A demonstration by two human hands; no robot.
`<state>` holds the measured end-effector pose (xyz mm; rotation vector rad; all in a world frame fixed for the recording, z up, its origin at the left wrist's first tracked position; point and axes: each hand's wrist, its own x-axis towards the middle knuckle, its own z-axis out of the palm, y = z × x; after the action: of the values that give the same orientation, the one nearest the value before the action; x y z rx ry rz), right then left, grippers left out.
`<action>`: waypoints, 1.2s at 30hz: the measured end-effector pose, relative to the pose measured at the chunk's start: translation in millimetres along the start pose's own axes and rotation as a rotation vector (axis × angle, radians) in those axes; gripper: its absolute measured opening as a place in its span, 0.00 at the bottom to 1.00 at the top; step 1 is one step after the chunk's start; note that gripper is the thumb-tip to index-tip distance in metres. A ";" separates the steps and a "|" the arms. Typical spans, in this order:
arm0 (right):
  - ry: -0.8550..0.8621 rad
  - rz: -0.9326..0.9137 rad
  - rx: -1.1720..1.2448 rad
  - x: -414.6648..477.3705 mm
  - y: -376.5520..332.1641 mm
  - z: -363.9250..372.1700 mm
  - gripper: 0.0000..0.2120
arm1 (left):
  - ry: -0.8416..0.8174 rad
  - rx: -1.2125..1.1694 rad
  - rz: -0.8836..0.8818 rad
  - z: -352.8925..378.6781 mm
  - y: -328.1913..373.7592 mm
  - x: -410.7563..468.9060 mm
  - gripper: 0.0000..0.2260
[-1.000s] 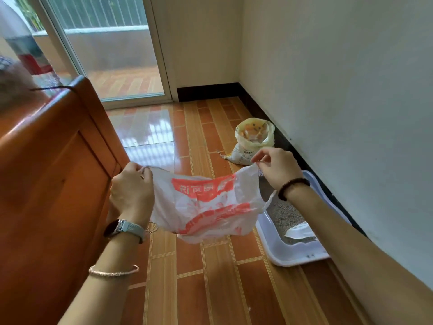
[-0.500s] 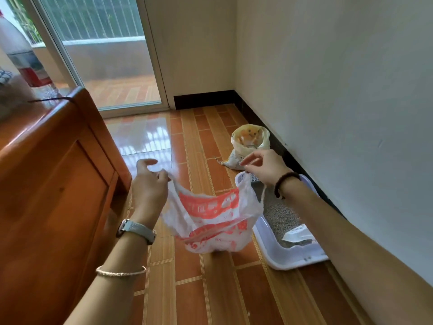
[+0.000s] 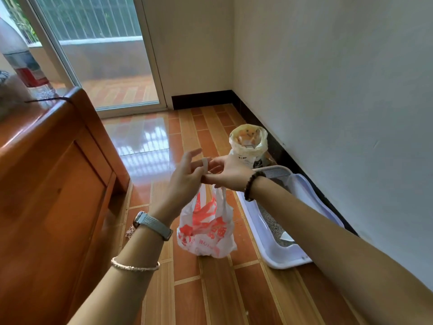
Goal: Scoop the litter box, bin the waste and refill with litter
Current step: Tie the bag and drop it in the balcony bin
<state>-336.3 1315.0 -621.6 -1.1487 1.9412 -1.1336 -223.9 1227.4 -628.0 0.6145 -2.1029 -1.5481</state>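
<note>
A white plastic bag (image 3: 206,233) with orange print hangs above the floor, its top gathered into two strips. My right hand (image 3: 226,174) grips one strip at the bag's neck. My left hand (image 3: 186,177) meets it from the left; the other strip runs up into it and a white band of the bag lies round one finger, while the other fingers are spread. The white litter box (image 3: 281,256) stands by the right wall with grey litter (image 3: 273,225) and a white scoop (image 3: 287,238) in it. An open litter sack (image 3: 248,141) stands behind the box.
A tall wooden cabinet (image 3: 58,184) fills the left side, with a bottle (image 3: 23,66) on top. A glass sliding door (image 3: 105,55) is at the back. The tiled floor (image 3: 210,289) runs between the cabinet and the wall (image 3: 339,90).
My hands have come together from a wide spread. The bag, held open between them before, now hangs gathered and narrow below them.
</note>
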 end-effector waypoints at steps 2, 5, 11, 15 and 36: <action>0.005 -0.017 -0.035 4.9 1.7 4.3 0.13 | 0.018 0.035 0.047 -3.8 -10.1 0.6 0.19; 0.134 -0.049 0.008 9.9 -0.1 5.5 0.10 | 0.190 0.112 0.122 -12.6 -28.7 -0.6 0.18; 0.083 -0.152 0.075 11.2 -15.9 3.6 0.08 | -0.043 0.274 0.014 -14.0 -86.5 -7.6 0.51; 0.087 -0.203 0.243 14.1 -22.9 3.9 0.13 | -0.164 0.028 -0.064 5.3 -96.7 -11.5 0.36; -0.125 0.140 0.000 9.2 143.7 30.1 0.37 | -0.143 -0.237 -0.283 16.0 -136.6 -7.1 0.12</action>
<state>-369.7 1332.9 -763.7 -1.0405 1.8929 -0.9655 -216.2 1207.1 -763.9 0.7592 -1.9532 -2.0170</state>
